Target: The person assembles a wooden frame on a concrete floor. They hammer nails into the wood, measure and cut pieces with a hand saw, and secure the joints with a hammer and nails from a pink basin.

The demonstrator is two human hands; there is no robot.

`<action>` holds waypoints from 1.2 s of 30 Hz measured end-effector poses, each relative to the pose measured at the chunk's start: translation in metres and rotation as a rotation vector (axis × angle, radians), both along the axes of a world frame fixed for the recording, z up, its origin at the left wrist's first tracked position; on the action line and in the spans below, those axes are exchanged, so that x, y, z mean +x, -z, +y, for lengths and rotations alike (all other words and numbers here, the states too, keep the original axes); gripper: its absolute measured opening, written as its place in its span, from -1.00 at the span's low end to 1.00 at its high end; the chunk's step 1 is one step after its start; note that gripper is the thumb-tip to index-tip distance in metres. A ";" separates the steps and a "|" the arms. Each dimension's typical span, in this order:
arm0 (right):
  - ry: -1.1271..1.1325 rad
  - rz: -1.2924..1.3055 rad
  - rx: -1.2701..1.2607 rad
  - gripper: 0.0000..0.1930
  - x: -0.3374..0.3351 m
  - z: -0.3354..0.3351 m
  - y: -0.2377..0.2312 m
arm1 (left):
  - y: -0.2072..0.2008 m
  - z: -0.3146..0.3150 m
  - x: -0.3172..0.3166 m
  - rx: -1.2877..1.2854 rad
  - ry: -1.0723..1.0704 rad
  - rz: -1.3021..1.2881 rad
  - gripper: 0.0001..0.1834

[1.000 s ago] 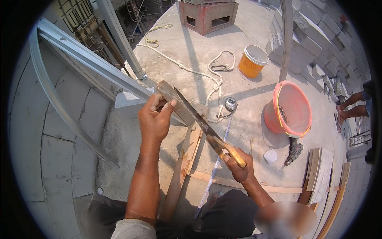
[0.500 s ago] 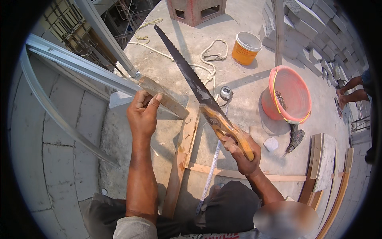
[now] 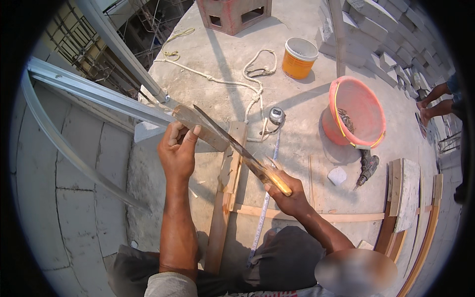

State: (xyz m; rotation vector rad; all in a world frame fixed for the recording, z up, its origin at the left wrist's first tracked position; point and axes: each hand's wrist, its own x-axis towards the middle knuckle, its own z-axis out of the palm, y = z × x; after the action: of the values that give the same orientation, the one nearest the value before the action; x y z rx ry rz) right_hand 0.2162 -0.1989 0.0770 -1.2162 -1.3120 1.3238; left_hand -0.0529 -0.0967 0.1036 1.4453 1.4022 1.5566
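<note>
Short board (image 3: 212, 135) is out front at the far end of the long timber (image 3: 218, 218), looks whole from here. Saw (image 3: 247, 156) runs diagonally over it in view; can't tell if the teeth touch. Left hand (image 3: 177, 151) pinches the board, thumb against curled fingers; right hand (image 3: 292, 194) is wrapped round the saw handle. Status, my read: board held and saw lined up, done; cut through the board, not done. No kerf readable at this angle, so can't say if it's started. Tape measure (image 3: 277, 116) sits nearby with its strip pulled out along the floor, so measuring may be done; no mark visible. Further out: drill (image 3: 367, 168) just beside the pink tub (image 3: 332, 123), orange bucket (image 3: 297, 66) beyond
</note>
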 end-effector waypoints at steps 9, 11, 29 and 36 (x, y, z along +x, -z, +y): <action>0.158 0.326 -0.036 -0.57 0.019 0.010 0.022 | -0.007 -0.001 -0.007 0.057 -0.081 -0.208 -0.78; 0.227 0.280 0.045 -0.49 0.021 0.012 0.013 | -0.007 0.005 -0.004 0.035 -0.009 -0.159 -0.77; 0.178 -0.001 0.098 -0.48 0.021 0.001 0.018 | 0.005 0.015 0.018 0.000 -0.013 -0.024 -0.85; 0.089 -0.049 0.305 -0.45 0.027 -0.005 0.004 | 0.009 0.003 0.003 0.010 0.086 -0.072 -0.78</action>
State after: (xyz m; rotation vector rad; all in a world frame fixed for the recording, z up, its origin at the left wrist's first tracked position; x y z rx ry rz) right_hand 0.2436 -0.2037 0.0730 -1.0863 -1.4183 0.9938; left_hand -0.0502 -0.0933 0.0944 1.4216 1.2758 1.5477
